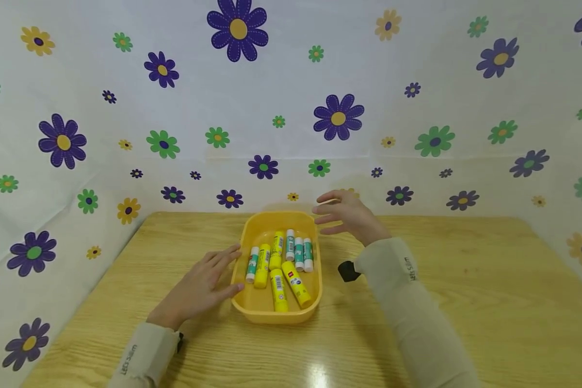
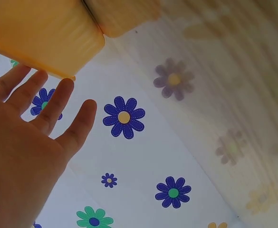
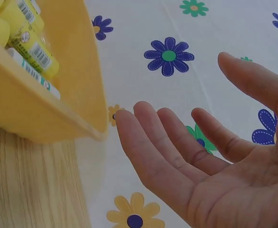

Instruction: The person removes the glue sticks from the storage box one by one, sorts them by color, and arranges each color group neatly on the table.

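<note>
A yellow plastic basin [image 1: 283, 317] stands on the table in the head view. Inside lie several yellow glue sticks [image 1: 296, 284] and several smaller white-and-teal glue sticks [image 1: 298, 253]. My left hand [image 1: 199, 288] touches the basin's left rim with spread, nearly straight fingers; in the left wrist view, its fingertips [image 2: 66, 88] are right at the rim. My right hand [image 1: 351, 215] is by the far right corner of the basin, holding nothing. Its fingers [image 3: 141, 147] are loosely extended and the thumb stands apart in the right wrist view.
The wood-grain table [image 1: 465, 302] stretches out on both sides of the basin. Behind it and at the sides hangs a white cloth [image 1: 281, 70] printed with purple, green and orange flowers. A small black object [image 1: 349, 271] sits at the right sleeve's cuff.
</note>
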A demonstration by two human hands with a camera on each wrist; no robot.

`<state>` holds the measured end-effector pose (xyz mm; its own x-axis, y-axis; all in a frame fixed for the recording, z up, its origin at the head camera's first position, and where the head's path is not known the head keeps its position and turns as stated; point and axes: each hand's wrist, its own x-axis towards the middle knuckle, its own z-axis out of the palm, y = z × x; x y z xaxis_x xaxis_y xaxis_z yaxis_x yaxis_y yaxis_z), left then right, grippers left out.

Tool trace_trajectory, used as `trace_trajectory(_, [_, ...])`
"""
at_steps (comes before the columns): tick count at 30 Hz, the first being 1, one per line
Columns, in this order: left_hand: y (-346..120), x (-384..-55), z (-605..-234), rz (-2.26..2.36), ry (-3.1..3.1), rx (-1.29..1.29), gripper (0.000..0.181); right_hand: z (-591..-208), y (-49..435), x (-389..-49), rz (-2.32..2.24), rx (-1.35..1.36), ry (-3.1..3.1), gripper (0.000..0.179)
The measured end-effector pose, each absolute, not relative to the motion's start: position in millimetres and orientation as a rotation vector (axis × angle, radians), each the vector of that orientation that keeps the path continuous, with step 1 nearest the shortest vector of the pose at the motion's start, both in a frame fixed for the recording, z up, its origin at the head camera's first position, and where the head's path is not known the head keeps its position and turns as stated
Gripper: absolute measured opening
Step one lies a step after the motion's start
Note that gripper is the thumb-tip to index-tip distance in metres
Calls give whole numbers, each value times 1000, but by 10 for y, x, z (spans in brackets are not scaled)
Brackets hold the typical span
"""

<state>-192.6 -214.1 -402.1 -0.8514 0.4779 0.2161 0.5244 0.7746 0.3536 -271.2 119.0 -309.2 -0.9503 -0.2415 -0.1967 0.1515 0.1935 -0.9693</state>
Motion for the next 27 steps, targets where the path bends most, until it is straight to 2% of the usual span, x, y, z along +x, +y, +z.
trace_trajectory(13, [-2124,-1905,-4017,-583,-2837,-800,68,-3136,973,-2751,-1812,-52,2123,49])
trace_trajectory(27, [-2134,-1915,-4018,-639,-2832,-819,66,-3121,716,-2750,-1813,9,2075,56])
